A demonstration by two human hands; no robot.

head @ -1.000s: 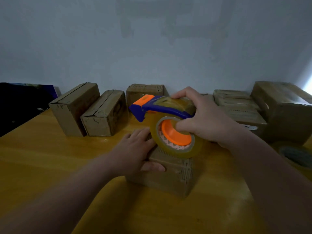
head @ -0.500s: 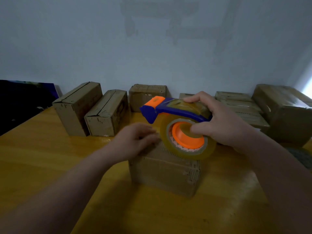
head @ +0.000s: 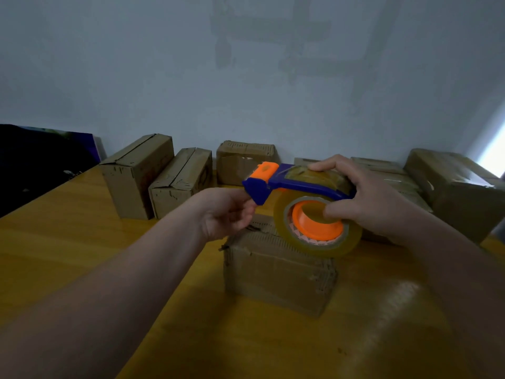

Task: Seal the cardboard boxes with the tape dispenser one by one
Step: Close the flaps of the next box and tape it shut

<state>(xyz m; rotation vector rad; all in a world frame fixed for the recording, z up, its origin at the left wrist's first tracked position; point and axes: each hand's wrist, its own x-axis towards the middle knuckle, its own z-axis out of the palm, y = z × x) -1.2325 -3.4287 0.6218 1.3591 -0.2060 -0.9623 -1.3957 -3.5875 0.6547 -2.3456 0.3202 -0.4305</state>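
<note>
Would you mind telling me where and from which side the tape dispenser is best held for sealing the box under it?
Hold the tape dispenser at its rear, from the right, as the right hand does: fingers over the blue frame, thumb in the orange hub of the tape roll. The hub gives a firm pinch, and the blue and orange nose stays free on the left, above the cardboard box.

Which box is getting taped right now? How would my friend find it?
Look at the yellow wooden table by the grey wall. Most boxes line its far edge, but one cardboard box sits alone near the front, directly under the blue-and-orange tape dispenser between both hands.
</note>
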